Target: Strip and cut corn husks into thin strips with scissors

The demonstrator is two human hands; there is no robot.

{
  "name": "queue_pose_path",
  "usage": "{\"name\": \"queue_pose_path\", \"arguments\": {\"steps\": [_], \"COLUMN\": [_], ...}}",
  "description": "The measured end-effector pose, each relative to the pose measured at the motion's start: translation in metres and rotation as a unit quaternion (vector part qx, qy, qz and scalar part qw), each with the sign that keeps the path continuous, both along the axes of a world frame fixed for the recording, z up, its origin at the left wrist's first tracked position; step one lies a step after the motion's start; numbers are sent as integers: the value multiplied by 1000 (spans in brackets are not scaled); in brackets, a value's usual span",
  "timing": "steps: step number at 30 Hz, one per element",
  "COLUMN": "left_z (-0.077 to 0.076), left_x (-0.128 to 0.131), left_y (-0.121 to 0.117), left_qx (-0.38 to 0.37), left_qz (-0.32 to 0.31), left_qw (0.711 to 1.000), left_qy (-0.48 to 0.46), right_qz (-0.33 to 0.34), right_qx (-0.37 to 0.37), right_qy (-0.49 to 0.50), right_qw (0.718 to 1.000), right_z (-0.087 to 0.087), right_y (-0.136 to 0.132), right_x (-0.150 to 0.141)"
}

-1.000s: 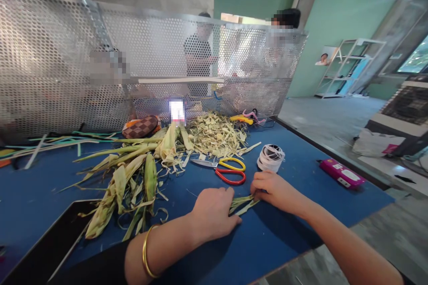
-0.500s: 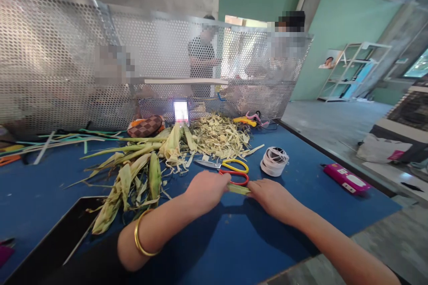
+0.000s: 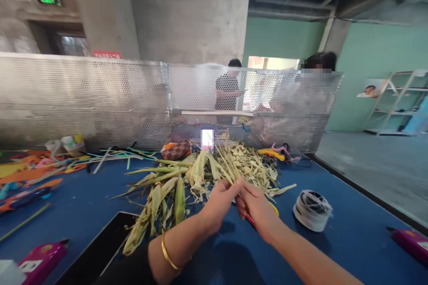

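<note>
My left hand (image 3: 216, 202) and my right hand (image 3: 257, 205) meet above the middle of the blue table. Between their fingers is a corn husk strip (image 3: 230, 167) with thin split ends fanning upward and away from me. Both hands are closed on it, thumbs close together. Just beneath my right hand lie scissors (image 3: 275, 209); their yellow and red handles show in part. Behind the hands is a heap of shredded husk (image 3: 252, 160). Whole corn husks (image 3: 150, 205) are spread to the left.
A roll of white string (image 3: 312, 213) stands at right. Magenta tools lie at both edges, one the left tool (image 3: 43, 260). A black tray (image 3: 100, 240) sits front left. Colourful scraps (image 3: 30, 169) cover the far left. Behind stands a perforated metal screen (image 3: 133, 102), with people beyond.
The husk, earlier stretched sideways between my hands, now points upward and away with split ends. My hands have come together. The view has tilted up and turned left.
</note>
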State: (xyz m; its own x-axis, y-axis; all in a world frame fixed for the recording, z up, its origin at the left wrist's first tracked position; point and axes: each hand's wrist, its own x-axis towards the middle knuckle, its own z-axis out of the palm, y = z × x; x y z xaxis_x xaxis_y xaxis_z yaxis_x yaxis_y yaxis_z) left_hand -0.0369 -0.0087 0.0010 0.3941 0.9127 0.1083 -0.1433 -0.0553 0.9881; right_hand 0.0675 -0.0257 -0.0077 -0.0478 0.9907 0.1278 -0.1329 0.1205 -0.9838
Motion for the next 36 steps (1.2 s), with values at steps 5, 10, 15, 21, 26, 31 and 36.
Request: {"name": "queue_pose_path", "arguments": {"steps": [5,10,15,21,26,31,36], "left_z": [-14,-20,-8,-3,-12,-14,-13], "left_x": [6,8,4,4,11,13,15], "left_y": [2,2,7,9,0,-4,-6], "left_qx": [-65,-134,-147,-84,-75,-55,-32], "left_qz": [-3,13,42,72,68,64,73], "left_qw": [997,989,980,982,990,995,996], "left_qy": [-32,-68,-126,-156,-97,-51,-42], "right_qz": [17,30,36,51,78,58,54], "right_qx": [-27,-66,-92,-115,-152,-160,-159], "right_qy": [23,52,134,225,298,352,408], "right_qw": [999,996,986,966,939,921,897], "right_z": [-26,-36,-31,-27,-24,-20,-17], "right_y": [2,3,2,0,-4,-4,-6], "right_x": [-7,-3,6,14,6,6,7]}}
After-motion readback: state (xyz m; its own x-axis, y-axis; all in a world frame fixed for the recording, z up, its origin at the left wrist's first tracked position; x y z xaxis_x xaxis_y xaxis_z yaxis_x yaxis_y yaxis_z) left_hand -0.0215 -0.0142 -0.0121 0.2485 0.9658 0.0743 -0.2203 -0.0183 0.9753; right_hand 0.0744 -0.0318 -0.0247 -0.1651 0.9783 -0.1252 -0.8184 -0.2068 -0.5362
